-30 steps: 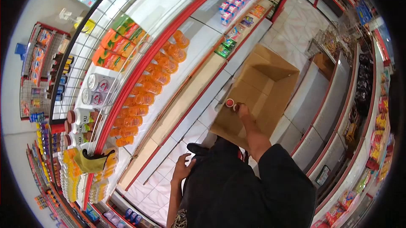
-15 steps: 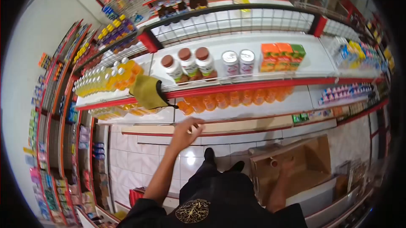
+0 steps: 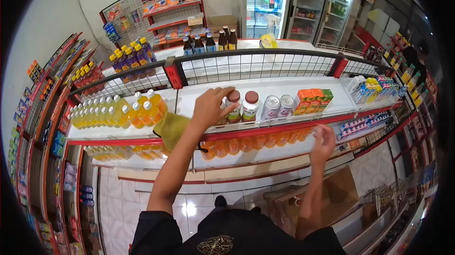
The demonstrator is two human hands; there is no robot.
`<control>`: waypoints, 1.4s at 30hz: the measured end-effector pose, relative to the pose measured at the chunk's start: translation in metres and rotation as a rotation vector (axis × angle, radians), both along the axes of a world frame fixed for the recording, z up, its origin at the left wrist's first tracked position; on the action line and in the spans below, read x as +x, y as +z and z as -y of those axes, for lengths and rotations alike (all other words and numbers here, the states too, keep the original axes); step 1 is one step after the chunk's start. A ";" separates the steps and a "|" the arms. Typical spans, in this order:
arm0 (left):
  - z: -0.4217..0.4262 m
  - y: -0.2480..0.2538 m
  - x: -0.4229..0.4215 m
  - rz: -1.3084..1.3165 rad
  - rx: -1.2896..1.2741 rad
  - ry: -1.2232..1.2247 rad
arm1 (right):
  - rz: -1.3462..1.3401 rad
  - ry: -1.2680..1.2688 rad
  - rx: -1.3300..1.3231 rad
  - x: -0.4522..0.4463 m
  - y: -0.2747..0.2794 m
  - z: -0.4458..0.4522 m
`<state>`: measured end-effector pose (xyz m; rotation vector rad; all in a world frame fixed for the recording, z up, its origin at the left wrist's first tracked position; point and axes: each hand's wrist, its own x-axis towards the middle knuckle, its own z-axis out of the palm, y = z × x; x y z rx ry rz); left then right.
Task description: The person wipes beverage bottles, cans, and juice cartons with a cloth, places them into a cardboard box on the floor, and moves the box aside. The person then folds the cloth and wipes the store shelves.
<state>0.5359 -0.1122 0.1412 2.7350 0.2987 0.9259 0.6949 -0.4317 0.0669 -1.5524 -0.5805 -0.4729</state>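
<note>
Basically, btl [image 3: 233, 115] at L fingertips [image 3: 230, 90].

From where I stand I count one left hand [image 3: 212, 108] and one right hand [image 3: 323, 145]. There are two brown-capped bottles [image 3: 250, 108] in plain sight, with part of a third showing by the left hand. I make it two silver cans [image 3: 271, 107], three cartons [image 3: 304, 103] across the front, two orange and one green, at least five white-capped orange bottles [image 3: 150, 114], one spray bottle [image 3: 268, 41] and three glass-door fridges [image 3: 305, 8].
</note>
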 end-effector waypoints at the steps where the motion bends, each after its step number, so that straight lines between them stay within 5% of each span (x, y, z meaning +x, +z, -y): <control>1: -0.002 -0.007 0.001 0.008 -0.015 -0.014 | 0.072 0.063 -0.089 -0.016 0.023 -0.021; 6: -0.010 -0.005 -0.002 -0.050 -0.098 -0.099 | 0.510 0.208 -0.497 -0.064 0.096 -0.114; 12: -0.018 0.008 -0.020 -0.088 -0.018 -0.201 | 0.736 0.202 -0.935 -0.071 0.091 -0.184; 20: -0.032 0.002 -0.033 -0.171 -0.282 -0.210 | 0.683 0.334 -1.018 -0.075 0.086 -0.217; 23: -0.034 0.003 -0.033 -0.217 -0.394 -0.163 | 0.553 0.381 -0.933 -0.080 0.088 -0.214; 26: -0.032 -0.016 -0.035 0.015 -0.586 -0.069 | 0.496 0.436 -0.816 -0.085 0.088 -0.212; 36: 0.021 0.033 -0.099 0.258 -0.381 -0.229 | 0.509 0.573 -0.259 -0.123 0.127 -0.112; 39: 0.061 0.007 -0.102 0.125 -0.745 -0.467 | 0.378 0.700 -0.195 -0.134 0.105 -0.061; 42: 0.106 -0.056 -0.083 -0.080 -0.747 -0.592 | 0.088 0.802 -0.224 -0.140 0.048 -0.010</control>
